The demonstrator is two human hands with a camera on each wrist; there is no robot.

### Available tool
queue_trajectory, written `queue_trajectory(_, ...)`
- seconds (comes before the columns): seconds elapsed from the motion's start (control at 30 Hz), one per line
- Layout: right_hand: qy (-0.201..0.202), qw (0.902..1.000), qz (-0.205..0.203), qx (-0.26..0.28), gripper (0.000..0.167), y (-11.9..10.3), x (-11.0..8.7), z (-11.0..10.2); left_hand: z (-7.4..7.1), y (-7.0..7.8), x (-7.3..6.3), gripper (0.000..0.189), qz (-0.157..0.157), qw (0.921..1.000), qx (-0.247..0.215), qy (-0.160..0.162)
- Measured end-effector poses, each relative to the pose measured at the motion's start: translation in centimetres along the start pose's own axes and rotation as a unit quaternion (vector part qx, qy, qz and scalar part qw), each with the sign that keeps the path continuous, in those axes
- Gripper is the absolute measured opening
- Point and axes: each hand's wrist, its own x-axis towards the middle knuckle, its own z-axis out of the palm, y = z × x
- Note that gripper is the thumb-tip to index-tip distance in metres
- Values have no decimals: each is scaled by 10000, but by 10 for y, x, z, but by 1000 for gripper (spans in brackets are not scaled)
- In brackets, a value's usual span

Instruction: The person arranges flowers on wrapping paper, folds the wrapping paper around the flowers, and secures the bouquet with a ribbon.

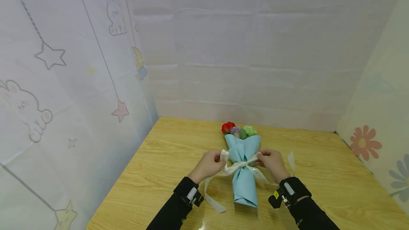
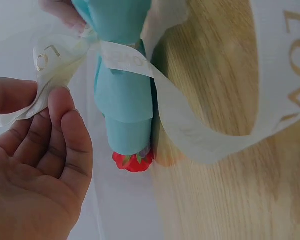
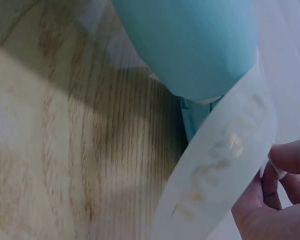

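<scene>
A bouquet in light blue wrapping paper [image 1: 244, 185] lies on the table, its flowers pointing away from me. Red, purple and green blooms [image 1: 228, 127] stick out at the top. Around its waist a white ribbon [image 1: 235, 166] with gold lettering is knotted. My left hand [image 1: 209, 165] pinches one ribbon loop between thumb and fingers, left of the knot. On the other side my right hand [image 1: 273, 163] pinches ribbon too, close to the paper. In the left wrist view, the left hand [image 2: 45, 165] holds the loop's folded end. The right hand [image 3: 277, 195] is partly out of its view.
The wooden table [image 1: 134, 187] has a white backdrop [image 1: 239, 52] behind it and printed sheets at both sides. One ribbon tail [image 1: 214, 203] trails on the table at the left; another tail [image 1: 291, 161] sticks up beyond the right hand.
</scene>
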Motion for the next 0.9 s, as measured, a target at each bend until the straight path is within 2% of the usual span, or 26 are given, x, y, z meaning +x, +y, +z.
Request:
queue_trajectory(0.1,-210,9988,149,419,29,2,0,-6,1,-2,0,15,-56,9999,119,-12)
queue_trajectory(0.2,-320,9987,115,371,30,1,1,-10,3,-2,1,16,0,9998,171,-53)
queue_trajectory(0.27,-240,9995,1,218,33,-1,1,-11,4,-3,2,14,59,9997,218,-86)
queue_trajectory(0.4,162,9999,-51,10,35,-4,1,-13,7,-7,0,12,71,9993,322,-195)
queue_trajectory(0.5,181,9998,20,33,34,-4,-1,-13,8,-7,-2,11,15,9991,311,-288)
queue_trajectory(0.7,-178,9998,-56,-95,33,-15,-4,-7,8,5,-1,14,168,9995,36,-267)
queue_trajectory(0.9,-32,9947,-675,-772,26,-27,-6,0,13,23,2,7,540,9980,-250,-234)
